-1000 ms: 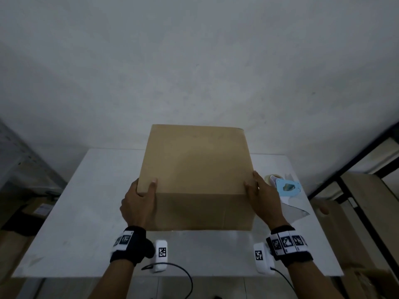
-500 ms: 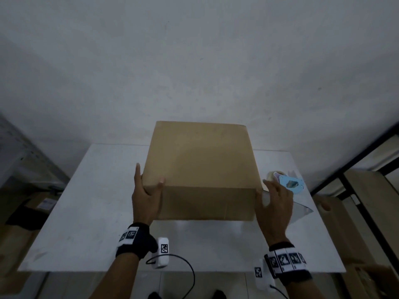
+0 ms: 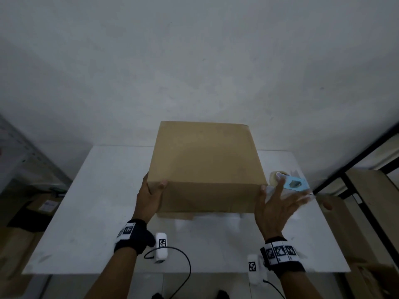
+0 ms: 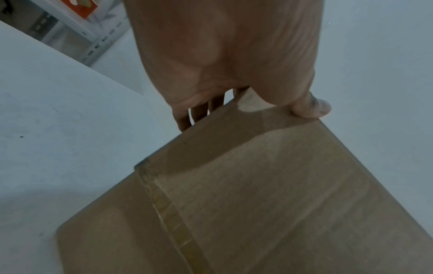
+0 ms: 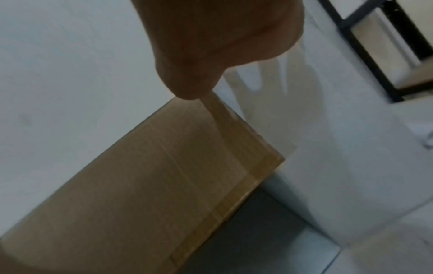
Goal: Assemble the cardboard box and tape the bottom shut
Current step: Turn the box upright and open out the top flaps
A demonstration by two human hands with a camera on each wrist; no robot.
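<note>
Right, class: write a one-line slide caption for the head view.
Left hand grips the cardboard box corner on a white table; right hand open near the tape dispenser.

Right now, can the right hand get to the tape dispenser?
Probably yes: the right hand is open beside the box, and the tape dispenser lies just beyond its fingers with nothing between.

A plain grey-white wall (image 3: 194, 61) stands behind a white table (image 3: 90, 212). At the right is a black metal frame (image 3: 354, 188), at the left a grey shelf rack (image 3: 19, 156). The light is dim.
</note>
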